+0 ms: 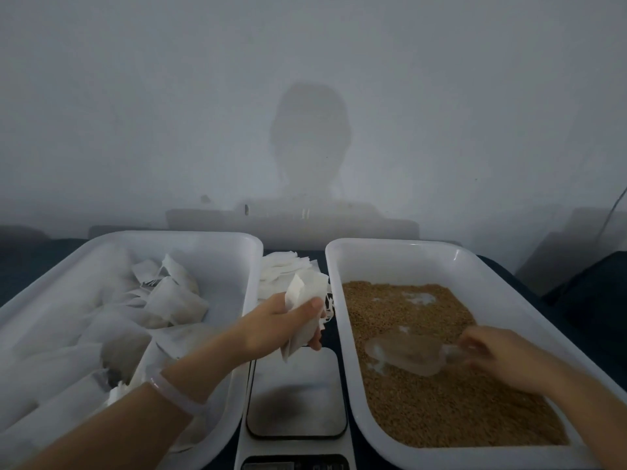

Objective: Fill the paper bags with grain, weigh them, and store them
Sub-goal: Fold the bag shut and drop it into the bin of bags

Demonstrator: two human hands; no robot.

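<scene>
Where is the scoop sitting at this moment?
Head view, right side: the clear scoop lies on the grain in the right tray, its handle gripped by the right hand, just right of the scale.

A crumpled white paper bag [307,288] is held in the left hand [276,322] above the white digital scale [295,401]. Golden-brown grain [458,408], with a clear plastic scoop [403,354] in it, lies in the right white plastic tray [390,245]. Filled white paper bags [176,305] are piled in the left white plastic tray [169,235].

You work at a small hand-packing station. Evidence: bare pale wall [135,96] close behind a dark-covered table [34,262]; left tub [176,236] of filled paper bags [176,303]; right tub [390,244] of grain [458,401]; digital scale [295,395] between them. Home or workshop: cannot tell.
</scene>
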